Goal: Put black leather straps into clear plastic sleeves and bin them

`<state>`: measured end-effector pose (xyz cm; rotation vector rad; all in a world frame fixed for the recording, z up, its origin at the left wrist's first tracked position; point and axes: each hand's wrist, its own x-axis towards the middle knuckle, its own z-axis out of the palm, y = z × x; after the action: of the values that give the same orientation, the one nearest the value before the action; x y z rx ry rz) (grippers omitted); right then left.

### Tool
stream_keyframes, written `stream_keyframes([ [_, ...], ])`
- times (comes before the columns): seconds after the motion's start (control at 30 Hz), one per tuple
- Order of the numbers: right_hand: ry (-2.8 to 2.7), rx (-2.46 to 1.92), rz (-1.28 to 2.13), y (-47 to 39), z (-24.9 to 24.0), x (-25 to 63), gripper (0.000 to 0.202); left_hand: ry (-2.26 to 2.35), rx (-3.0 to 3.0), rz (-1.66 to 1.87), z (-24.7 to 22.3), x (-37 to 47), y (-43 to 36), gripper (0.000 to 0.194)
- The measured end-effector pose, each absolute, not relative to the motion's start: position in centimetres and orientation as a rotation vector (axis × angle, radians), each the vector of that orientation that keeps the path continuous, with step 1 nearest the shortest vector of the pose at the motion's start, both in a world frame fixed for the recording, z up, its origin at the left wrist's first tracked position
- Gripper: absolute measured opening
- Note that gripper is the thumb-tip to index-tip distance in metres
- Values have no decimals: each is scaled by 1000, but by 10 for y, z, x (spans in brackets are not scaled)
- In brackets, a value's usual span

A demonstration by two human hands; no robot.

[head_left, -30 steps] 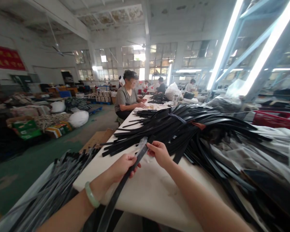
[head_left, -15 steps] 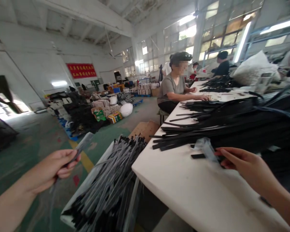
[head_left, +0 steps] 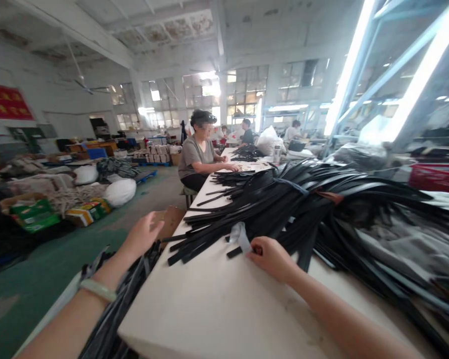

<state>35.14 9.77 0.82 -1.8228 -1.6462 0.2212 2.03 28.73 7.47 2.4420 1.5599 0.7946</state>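
My left hand (head_left: 145, 233) is over the far end of the bin of strips, fingers apart, with nothing seen in it. A pale bangle (head_left: 98, 289) circles that wrist. Over the table, my right hand (head_left: 272, 258) is closed in a pinch on a clear plastic sleeve (head_left: 241, 237), whose loose end points away to the left. The short end of a black strip (head_left: 234, 252) shows beside the sleeve; whether the fingers also grip it is hidden. Long black strips (head_left: 254, 199) lie in a heap just beyond this hand.
The white table (head_left: 194, 299) has its corner near me. Left of it stands a bin (head_left: 56, 311) of greyish, sleeved strips (head_left: 125, 299). A cardboard piece (head_left: 174, 219) is beside the table. Farther along sits a co-worker (head_left: 198, 157). A red crate (head_left: 437, 177) is at right.
My left hand has let go of the sleeved strip and moved right, over the bin. The view has turned right. My right hand still pinches the plastic sleeve.
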Motion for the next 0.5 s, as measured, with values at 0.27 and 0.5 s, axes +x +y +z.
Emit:
stream_keyframes([
  [0.27, -1232, -1572, 606, 106, 7, 371, 16, 1054, 2850, 350, 60, 193, 196, 19],
  [0.5, -742, -1557, 524, 117, 6, 414, 14, 1268, 2662, 513, 71, 144, 218, 27],
])
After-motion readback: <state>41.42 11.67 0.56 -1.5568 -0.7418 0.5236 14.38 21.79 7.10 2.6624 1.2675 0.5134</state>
